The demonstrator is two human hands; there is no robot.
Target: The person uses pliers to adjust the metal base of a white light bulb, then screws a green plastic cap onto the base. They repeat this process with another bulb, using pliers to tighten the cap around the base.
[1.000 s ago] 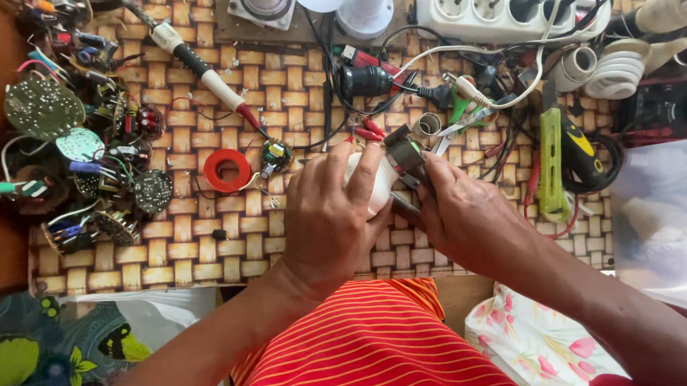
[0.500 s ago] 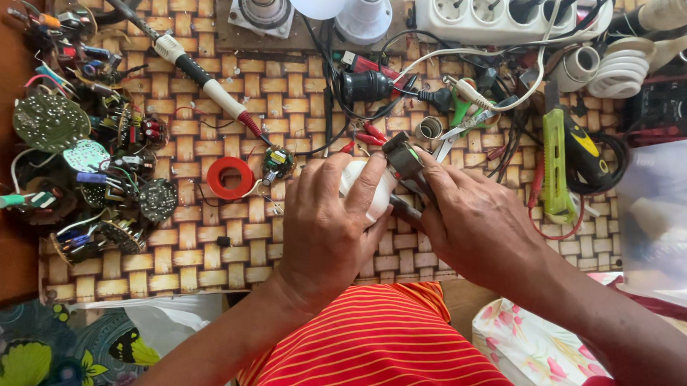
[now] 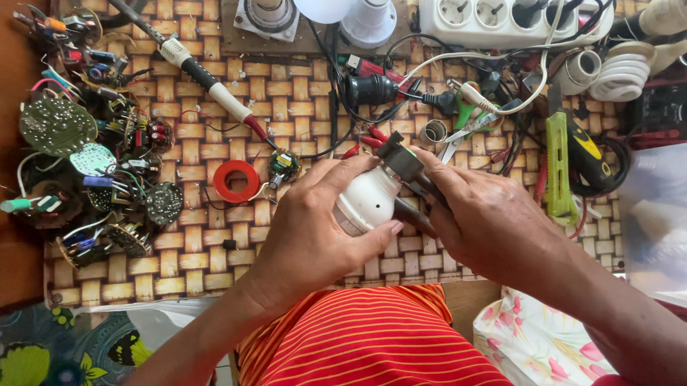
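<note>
A woven bamboo mat (image 3: 171, 256) covers the desk, strewn with electronic parts. At the centre of the frame the left hand (image 3: 314, 232) closes its grip around a white bulb housing (image 3: 368, 203), thumb underneath and fingers curled over the top. The right hand (image 3: 493, 218) is closed on dark pliers (image 3: 407, 172), whose tip meets the housing's upper end (how far the pliers are open cannot be told). One red tape roll (image 3: 236, 181) lies just left of the hands, and one soldering iron (image 3: 202, 76) slants across the upper left. One white power strip (image 3: 505, 12) sits along the top edge, with two spiral lamps (image 3: 621, 73) at the upper right. A heap of round circuit boards (image 3: 55, 123), too tangled to count, fills the left side.
</note>
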